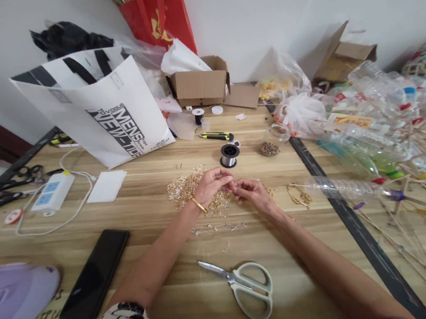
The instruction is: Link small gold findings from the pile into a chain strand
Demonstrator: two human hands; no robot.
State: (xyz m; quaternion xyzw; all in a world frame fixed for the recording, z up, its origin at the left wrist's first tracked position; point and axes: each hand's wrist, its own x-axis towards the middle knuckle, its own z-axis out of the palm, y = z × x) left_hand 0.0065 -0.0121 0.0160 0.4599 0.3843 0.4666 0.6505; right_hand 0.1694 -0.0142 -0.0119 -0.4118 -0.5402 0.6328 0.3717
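My left hand (213, 184) and my right hand (254, 192) meet fingertip to fingertip over the middle of the table. Both are pinched closed; whatever is between the fingers is too small to make out. Under and beside my left hand lies a pile of small gold and silver beads (185, 186). A silver beaded chain (218, 228) is stretched out just below the hands, with a few tiny pieces (226, 246) nearer me. Beyond the fingertips stands a spool of silvery wire (229, 155). Scissors with pale handles (251, 285) lie in front, blades pointing left.
A black phone (94, 274), a white power strip (53, 193) and dark scissors (1, 192) are on the left. Behind stand a white bag (100, 111), a cardboard box (201, 85) and a yellow-black cutter (216, 136). Plastic bottles (371, 144) crowd the right, near gold chain (299, 195).
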